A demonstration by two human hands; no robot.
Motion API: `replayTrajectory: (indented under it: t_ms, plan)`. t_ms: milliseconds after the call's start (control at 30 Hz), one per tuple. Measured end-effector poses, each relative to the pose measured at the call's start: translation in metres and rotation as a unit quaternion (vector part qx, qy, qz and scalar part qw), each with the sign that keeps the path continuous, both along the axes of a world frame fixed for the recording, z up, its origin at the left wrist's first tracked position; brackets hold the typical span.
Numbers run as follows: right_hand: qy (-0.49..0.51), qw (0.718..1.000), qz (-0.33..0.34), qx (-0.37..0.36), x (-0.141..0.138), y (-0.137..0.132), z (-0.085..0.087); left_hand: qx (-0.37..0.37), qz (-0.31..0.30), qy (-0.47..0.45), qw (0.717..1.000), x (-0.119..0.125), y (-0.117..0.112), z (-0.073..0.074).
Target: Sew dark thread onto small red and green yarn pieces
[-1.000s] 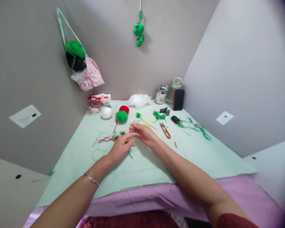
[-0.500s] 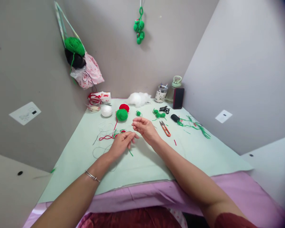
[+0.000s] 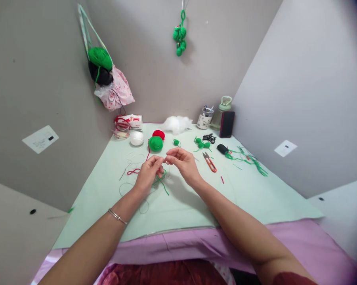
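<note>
Right hand (image 3: 184,164) hovers over a pale-green tabletop (image 3: 178,213) against grey walls (image 3: 148,71).

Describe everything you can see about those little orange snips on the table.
The snips have orange handles, seemingly plastic or coated metal, and two dark, pointed, metal-looking blades, slightly parted at the tips. They lie flat on the pale green table cover, to the right of the right hand, blades pointing away from the person and a little left. No hand touches them. Fine markings are too small to make out.
</note>
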State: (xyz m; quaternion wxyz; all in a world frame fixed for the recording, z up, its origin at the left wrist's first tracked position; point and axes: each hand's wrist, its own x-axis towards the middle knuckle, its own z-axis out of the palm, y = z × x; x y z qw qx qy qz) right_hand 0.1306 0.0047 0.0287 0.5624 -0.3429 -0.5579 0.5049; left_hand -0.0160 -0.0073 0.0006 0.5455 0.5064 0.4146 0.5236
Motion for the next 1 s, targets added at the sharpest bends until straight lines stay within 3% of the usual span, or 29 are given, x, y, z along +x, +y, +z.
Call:
replayTrajectory:
  t_ms: [200, 433, 567, 800, 1000]
  plan:
    - [-0.037, 0.999, 0.021, 0.027, 0.001, -0.002, -0.001, -0.032, 0.024, -0.078, 0.996, -0.003, 0.002, 0.005]
    - [-0.018, 0.998, 0.058, 0.005, 0.010, -0.001, 0.007, -0.114, -0.053, -0.158, 0.979, -0.006, 0.004, 0.011]
    - [-0.013, 0.999, 0.040, 0.000, 0.011, 0.001, 0.008, -0.103, -0.053, -0.155, 0.981, -0.007, 0.003, 0.013]
    - [-0.016, 1.000, 0.021, 0.005, 0.012, 0.001, 0.009, -0.068, -0.132, -0.092, 0.985, -0.007, -0.002, 0.014]
    - [-0.039, 0.999, 0.016, 0.025, 0.014, 0.003, 0.009, -0.062, -0.151, -0.076, 0.984, -0.008, -0.002, 0.014]
